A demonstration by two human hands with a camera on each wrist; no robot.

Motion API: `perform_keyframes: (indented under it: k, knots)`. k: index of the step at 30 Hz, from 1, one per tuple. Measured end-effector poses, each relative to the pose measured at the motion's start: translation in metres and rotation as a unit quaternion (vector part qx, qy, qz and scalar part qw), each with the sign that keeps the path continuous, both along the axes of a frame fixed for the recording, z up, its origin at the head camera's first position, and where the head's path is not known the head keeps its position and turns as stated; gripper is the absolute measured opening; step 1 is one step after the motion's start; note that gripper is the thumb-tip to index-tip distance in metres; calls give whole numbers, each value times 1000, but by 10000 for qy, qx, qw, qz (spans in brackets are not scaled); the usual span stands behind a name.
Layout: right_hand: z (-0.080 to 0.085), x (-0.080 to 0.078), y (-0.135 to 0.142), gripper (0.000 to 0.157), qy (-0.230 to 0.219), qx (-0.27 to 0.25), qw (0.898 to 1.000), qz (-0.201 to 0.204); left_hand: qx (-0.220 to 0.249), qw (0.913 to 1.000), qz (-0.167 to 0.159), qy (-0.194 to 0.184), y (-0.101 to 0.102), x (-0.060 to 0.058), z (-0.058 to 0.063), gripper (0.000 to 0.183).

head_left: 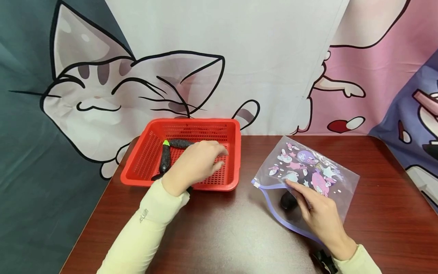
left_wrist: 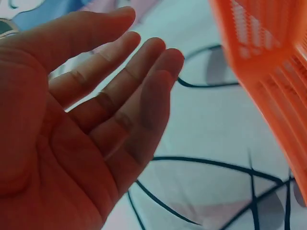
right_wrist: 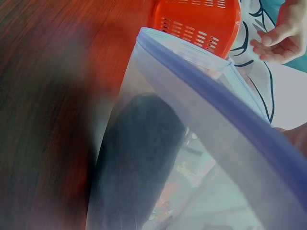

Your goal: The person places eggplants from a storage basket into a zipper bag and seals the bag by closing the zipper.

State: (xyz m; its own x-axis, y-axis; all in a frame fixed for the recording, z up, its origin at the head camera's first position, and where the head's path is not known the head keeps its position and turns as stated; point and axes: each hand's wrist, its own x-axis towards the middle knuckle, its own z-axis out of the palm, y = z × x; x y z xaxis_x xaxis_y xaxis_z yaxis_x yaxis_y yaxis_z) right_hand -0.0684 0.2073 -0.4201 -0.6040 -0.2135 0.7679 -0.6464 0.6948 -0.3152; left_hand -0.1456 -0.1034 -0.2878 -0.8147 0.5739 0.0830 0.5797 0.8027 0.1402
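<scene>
**Right hand (head_left: 321, 215) pinches a clear bag (head_left: 308, 163); left hand (head_left: 196, 163) hangs above a red basket (head_left: 236, 171)**

Nearest, on the right of the brown table (head_left: 219, 236), the right hand pinches the bag's purple-edged rim between thumb and fingers. The mouth gapes toward the near left, and a dark rounded object (head_left: 288, 200) lies inside, just left of those fingers. Farther off and to the left, the left hand holds nothing, its fingers loosely bent and thumb apart. Below it, the basket contains dark long pieces, including a green-tipped one (head_left: 165, 158) left of the hand and another (head_left: 179, 143) beyond it. Farthest stands a cartoon-cat backdrop (head_left: 273, 57).
</scene>
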Motion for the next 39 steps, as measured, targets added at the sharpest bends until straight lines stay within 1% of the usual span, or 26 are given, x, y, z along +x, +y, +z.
perform_keyframes:
  k: [4,12,17,20,24,26,29,32,35,39]
  knots:
    - [0,0,1,40,-11,3,10000,-15,-179,9998,28,-49,-7,-15,-4,26]
    - [1,0,0,40,-30,27,10000,13,-387,9989,55,-271,-15,-40,-13,25]
    - [0,0,0,40,-50,65,10000,-34,-449,9973,162,-553,-20,-58,-16,26]
    - [0,0,-1,40,-60,75,9999,-61,-455,9958,231,-756,-24,-71,-23,25]
    - [-1,0,-1,40,-79,68,9999,-63,-492,9942,319,-899,-34,-89,-37,24]
    - [-1,0,0,40,-100,65,9999,-59,-551,9929,380,-979,-39,-96,-43,24]
    - [-1,0,0,41,-120,71,9999,-57,-623,9899,498,-1176,-45,-103,-50,24]
    - [-1,1,0,41,-123,77,9999,-55,-701,9868,603,-1329,-50,-107,-54,24]
    - [-1,1,0,41,-121,61,9999,-36,-718,9839,703,-1475,-54,-109,-58,26]
    - [-1,0,0,40,-117,39,9999,-9,-724,9758,864,-1875,-57,-110,-64,35]
